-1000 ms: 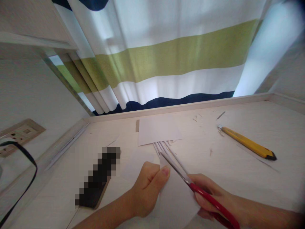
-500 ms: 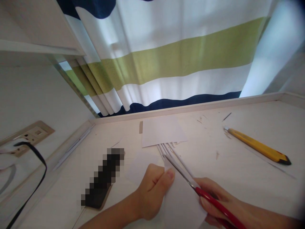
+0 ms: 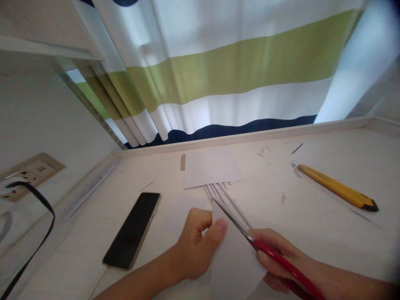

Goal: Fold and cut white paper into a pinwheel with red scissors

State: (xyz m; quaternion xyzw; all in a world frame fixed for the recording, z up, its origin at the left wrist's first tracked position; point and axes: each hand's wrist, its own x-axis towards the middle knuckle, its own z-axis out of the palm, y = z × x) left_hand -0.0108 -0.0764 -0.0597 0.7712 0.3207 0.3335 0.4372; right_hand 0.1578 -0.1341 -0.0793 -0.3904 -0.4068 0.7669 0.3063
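My left hand [image 3: 200, 243] pinches the left edge of a white sheet of paper [image 3: 233, 266] between thumb and fingers. In my right hand [image 3: 278, 254] is a pair of scissors [image 3: 237, 223] with red handles and metal blades. The blades lie along the upper right edge of the paper, their tips close to its top corner and pointing away from me. Whether they are cutting into the sheet, I cannot tell. Several thin white rolled paper sticks [image 3: 229, 198] lie just beyond the tips, partly covered by another white sheet [image 3: 212, 166].
A black phone [image 3: 134, 229] with a cable lies left of my hands. On the right rests a yellow utility knife [image 3: 337, 186], near small scraps [image 3: 261, 154]. A wall socket [image 3: 34, 175] with a black cord is at far left. Behind the desk hangs a striped curtain [image 3: 234, 71].
The whole view has shifted slightly, so everything sits a little higher and further left. Both hands keep their hold on the paper and scissors.
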